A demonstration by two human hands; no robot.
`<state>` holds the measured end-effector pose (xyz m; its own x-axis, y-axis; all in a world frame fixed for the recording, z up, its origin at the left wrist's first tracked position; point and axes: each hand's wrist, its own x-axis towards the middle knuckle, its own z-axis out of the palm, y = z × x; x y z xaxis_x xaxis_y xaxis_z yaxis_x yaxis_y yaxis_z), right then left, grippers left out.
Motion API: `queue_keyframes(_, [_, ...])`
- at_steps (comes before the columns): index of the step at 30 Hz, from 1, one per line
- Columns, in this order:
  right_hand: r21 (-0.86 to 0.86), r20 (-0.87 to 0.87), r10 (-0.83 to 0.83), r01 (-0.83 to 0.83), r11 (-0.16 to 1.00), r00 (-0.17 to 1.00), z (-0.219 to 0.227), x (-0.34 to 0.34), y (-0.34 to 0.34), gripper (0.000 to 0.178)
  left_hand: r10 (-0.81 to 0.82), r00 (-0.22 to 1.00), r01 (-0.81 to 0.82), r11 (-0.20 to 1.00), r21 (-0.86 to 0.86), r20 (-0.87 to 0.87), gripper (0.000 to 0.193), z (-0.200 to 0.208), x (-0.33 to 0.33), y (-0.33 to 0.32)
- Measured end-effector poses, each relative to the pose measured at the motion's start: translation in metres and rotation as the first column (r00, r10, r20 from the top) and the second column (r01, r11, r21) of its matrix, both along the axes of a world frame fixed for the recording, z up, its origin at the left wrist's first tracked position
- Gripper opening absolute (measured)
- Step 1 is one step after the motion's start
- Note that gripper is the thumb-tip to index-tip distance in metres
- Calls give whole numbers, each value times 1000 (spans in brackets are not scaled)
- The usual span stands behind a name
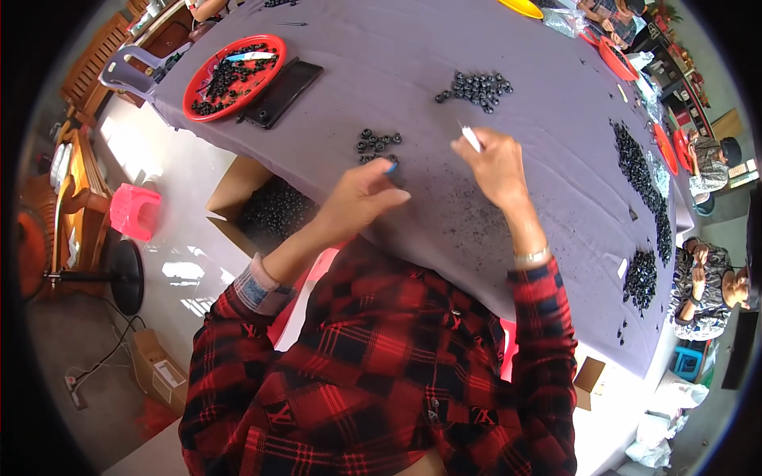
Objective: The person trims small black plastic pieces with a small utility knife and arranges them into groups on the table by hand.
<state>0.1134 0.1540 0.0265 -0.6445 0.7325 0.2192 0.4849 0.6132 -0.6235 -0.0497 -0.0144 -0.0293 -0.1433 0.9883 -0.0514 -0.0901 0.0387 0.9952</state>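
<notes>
My left hand (359, 197) is over the near edge of the purple-grey cloth, thumb and forefinger apart with nothing seen between them. Something blue covers one fingertip. Just beyond those fingers lies a small group of round black pieces (373, 143) with pale centres, partly hidden by the hand. My right hand (498, 165) is closed around a slim white-handled tool (471, 139), whose thin tip points away and is blurred. A larger cluster of similar black pieces (481, 91) lies beyond the right hand. Dark crumbs (468, 210) are scattered on the cloth between my forearms.
At the far left, a red tray (191, 101) of black pieces rests against a black phone-like slab (290, 91). A cardboard box (230, 186) of black pieces stands below the table edge. More dark heaps (639, 278) lie at right. Other people (710, 166) sit along the right side.
</notes>
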Motion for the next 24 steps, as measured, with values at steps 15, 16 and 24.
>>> queue_keyframes(15, [75,149,-28,17,997,988,-43,-72,74,19,481,693,-334,875,352,-537,30,0,-11,12])
queue_keyframes(16, [78,146,-27,16,997,989,-42,-69,76,19,483,691,-335,873,355,-538,30,0,-10,12])
queue_keyframes(24, [80,122,3,-13,997,993,-29,-51,81,23,421,841,-330,897,294,-339,23,-6,8,25])
